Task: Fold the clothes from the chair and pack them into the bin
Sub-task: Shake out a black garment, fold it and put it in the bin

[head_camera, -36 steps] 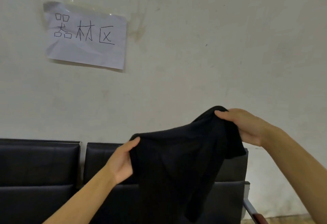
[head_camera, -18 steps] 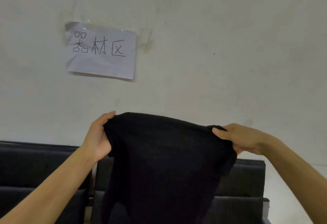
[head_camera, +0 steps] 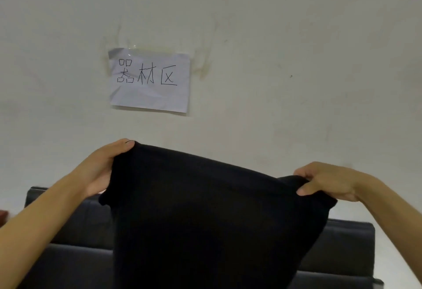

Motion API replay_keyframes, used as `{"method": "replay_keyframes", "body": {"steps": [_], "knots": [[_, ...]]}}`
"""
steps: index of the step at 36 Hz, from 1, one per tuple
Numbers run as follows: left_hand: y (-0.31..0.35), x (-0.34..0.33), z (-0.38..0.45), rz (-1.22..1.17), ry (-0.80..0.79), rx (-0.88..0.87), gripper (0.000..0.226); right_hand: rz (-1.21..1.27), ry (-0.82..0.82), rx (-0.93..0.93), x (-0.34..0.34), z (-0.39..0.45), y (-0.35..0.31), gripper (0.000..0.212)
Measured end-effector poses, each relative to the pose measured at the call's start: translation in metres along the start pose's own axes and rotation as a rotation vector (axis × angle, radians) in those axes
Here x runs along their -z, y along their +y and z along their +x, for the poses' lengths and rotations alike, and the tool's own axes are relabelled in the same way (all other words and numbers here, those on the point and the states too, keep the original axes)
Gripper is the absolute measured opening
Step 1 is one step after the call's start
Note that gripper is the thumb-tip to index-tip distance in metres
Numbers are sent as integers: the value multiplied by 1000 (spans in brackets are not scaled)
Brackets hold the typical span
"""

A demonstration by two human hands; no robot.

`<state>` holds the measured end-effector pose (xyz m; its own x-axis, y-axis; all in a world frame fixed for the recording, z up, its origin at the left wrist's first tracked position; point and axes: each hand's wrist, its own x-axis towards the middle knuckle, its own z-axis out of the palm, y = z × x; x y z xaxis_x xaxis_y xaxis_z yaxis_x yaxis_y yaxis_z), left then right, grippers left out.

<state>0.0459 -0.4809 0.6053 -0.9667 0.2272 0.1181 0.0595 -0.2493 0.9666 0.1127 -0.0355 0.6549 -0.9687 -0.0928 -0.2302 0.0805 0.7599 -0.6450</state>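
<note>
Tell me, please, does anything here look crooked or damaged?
The paper sign on the wall is creased, hangs slightly tilted, and stains surround it. The black garment looks intact.

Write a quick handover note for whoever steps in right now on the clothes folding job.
Left hand grips the top left edge of the black garment. Right hand grips its top right edge.
The garment hangs spread between them, in front of the black chairs.
Done: garment lifted and held open.
Left: fold it and pack it. No bin is in view, and no other clothes are in sight.
</note>
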Motion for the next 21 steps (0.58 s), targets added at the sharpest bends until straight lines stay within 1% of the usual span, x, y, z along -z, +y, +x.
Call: {"method": "replay_keyframes", "body": {"steps": [2,3,4,5,7,8,9,10,12,15,16,17,19,20,21], "knots": [[-1,1,-1,12,18,-1,79,11,75,12,-1,3,0,14],[0,1,-2,74,33,-15,81,22,111,18,-1,5,1,14],[0,-1,-2,173,52,-36,79,33,149,24,-1,7,1,14],[0,-4,-4,299,76,-67,68,42,186,31,-1,9,0,14],[-1,-9,-3,571,130,-124,38,52,255,43,-1,12,-2,16],[-3,-8,0,685,157,-151,30,53,289,47,-1,13,-3,17],[-5,-7,2,762,172,-168,26,51,320,47,-1,13,-4,18],[-6,-6,2,816,181,-174,24,53,347,47,-1,14,-4,18],[-7,-2,3,837,173,-169,17,75,384,40,0,14,-4,18],[-6,8,3,806,96,-66,8,136,420,16,3,13,-2,19],[-6,12,3,779,48,-13,9,167,431,7,4,12,0,19],[-5,16,2,719,-3,34,21,200,439,-3,4,11,2,19],[-6,27,1,536,-103,145,61,258,446,-27,5,8,6,20],[-8,34,2,445,-146,186,77,281,447,-41,6,7,9,20],[-11,41,3,367,-191,209,86,305,448,-53,6,7,11,20]]}}
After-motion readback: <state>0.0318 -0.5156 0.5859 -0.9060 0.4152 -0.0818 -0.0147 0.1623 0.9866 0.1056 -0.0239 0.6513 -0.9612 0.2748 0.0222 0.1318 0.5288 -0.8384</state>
